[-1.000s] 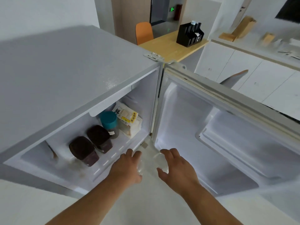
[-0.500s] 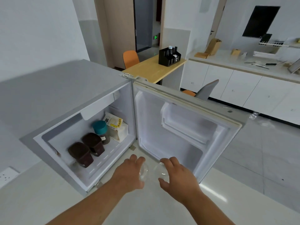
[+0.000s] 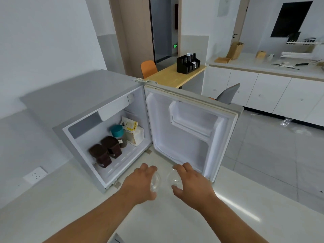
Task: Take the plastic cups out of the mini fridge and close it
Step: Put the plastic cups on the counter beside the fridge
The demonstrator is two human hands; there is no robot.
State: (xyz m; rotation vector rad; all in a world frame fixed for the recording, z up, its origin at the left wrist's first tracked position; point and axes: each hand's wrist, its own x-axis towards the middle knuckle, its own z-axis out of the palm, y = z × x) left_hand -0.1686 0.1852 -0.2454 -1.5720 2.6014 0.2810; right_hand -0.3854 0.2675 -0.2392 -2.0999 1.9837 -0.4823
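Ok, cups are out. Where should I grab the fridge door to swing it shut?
Probably the free outer edge of the fridge door, farthest from the top hinge. Come from its outside face on the right and push leftward. The right hand, holding a clear cup, is nearest.

Both arms outstretched, left hand and right hand cupped, fingers curled.

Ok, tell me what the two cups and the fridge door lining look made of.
Both cups, left and right, look like thin clear glossy plastic: the counter shows through them. The door lining looks like moulded white plastic, smooth, with a formed shelf.
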